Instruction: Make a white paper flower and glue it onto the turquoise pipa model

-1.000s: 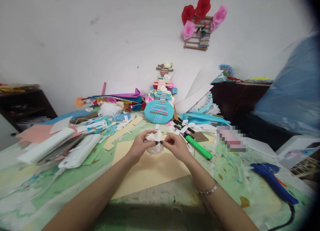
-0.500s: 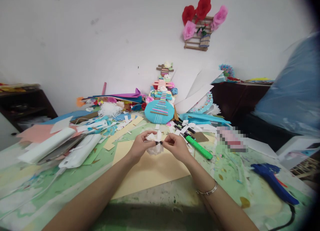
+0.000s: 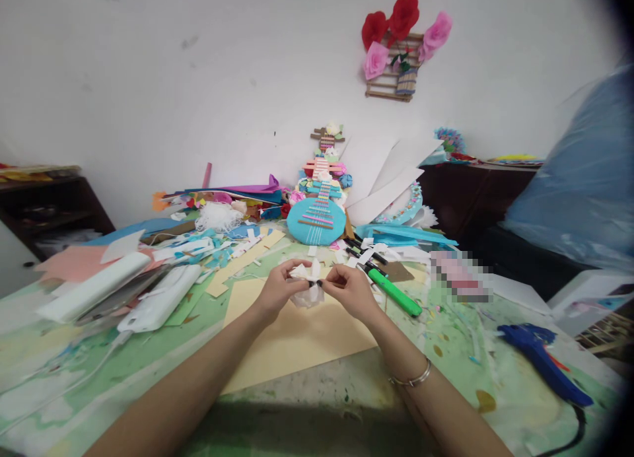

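Observation:
My left hand [image 3: 276, 289] and my right hand [image 3: 349, 290] meet at the middle of the table, both pinched on a small crumpled white paper piece [image 3: 307, 283] held just above a tan sheet of card [image 3: 292, 338]. The fingertips of the two hands nearly touch over the paper. A silver bracelet [image 3: 411, 379] sits on my right wrist. A green-handled tool [image 3: 393, 291] lies just right of my right hand.
A blue glue gun [image 3: 542, 361] lies at the right with its cord. White foam pieces [image 3: 123, 292] lie at the left. A blue paper guitar [image 3: 317, 209] and heaps of coloured paper scraps stand at the back. Paper flowers [image 3: 396, 41] hang on the wall.

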### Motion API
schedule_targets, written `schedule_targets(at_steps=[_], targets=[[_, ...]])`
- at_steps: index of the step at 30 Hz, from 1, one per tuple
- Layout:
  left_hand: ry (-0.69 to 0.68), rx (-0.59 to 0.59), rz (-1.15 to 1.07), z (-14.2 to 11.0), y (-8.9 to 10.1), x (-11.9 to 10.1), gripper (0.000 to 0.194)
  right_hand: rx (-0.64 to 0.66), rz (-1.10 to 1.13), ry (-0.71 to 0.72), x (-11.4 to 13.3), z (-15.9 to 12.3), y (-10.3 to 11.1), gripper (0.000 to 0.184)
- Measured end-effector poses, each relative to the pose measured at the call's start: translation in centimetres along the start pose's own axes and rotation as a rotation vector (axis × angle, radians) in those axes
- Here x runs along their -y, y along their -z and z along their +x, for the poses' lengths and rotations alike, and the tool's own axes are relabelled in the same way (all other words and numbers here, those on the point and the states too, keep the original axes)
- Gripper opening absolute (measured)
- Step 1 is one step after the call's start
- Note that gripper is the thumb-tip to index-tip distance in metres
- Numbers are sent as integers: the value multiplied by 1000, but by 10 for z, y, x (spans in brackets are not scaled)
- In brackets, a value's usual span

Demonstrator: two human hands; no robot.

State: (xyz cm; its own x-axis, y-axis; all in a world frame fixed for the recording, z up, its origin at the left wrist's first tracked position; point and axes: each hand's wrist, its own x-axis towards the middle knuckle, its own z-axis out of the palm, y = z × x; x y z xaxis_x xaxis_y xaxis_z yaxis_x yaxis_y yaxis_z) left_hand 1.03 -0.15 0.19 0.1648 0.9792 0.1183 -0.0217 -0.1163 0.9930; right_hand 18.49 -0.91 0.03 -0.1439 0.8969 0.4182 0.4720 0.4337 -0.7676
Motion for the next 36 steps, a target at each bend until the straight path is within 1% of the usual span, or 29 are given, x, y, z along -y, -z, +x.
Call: schedule_targets(at_steps=[9,24,36], targets=[[15,3,5,-2,-1,-4,42,2,1,7,1,0,1,19],[17,21,14,-2,0,-4,41,-12,5,22,-1,1,0,20],[11,20,18,0,0,-1,45,-11,19,18,-1,1,-1,20]])
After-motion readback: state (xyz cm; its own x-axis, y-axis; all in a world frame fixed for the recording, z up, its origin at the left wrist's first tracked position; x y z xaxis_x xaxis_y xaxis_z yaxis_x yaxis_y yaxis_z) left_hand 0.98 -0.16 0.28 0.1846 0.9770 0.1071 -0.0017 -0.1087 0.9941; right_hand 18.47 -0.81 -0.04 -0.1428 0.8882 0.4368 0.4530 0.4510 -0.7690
